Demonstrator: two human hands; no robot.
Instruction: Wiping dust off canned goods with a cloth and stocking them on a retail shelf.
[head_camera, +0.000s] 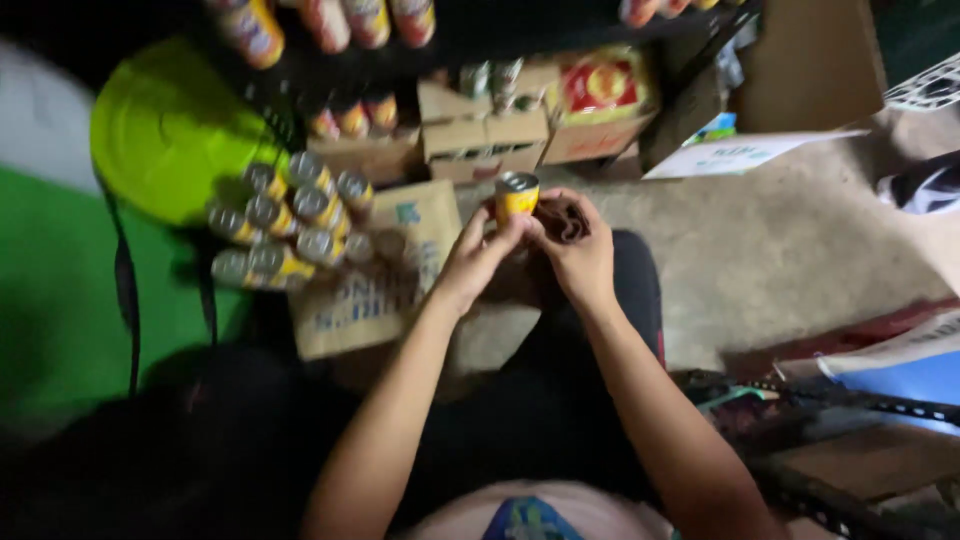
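A small yellow-labelled tin can (516, 196) with a silver top is held upright in front of me. My left hand (474, 258) grips its left side with fingers and thumb. My right hand (578, 250) is beside the can on the right, closed around a dark brown cloth (561, 219) that touches the can. Both forearms reach forward over my dark-clothed lap.
Several matching cans (290, 215) lie stacked on their sides to the left, on a brown cardboard sheet (385, 290). A lime-green round lid (165, 130) is behind them. Cardboard boxes (485, 135) and more cans sit further back. Concrete floor (780, 250) lies right.
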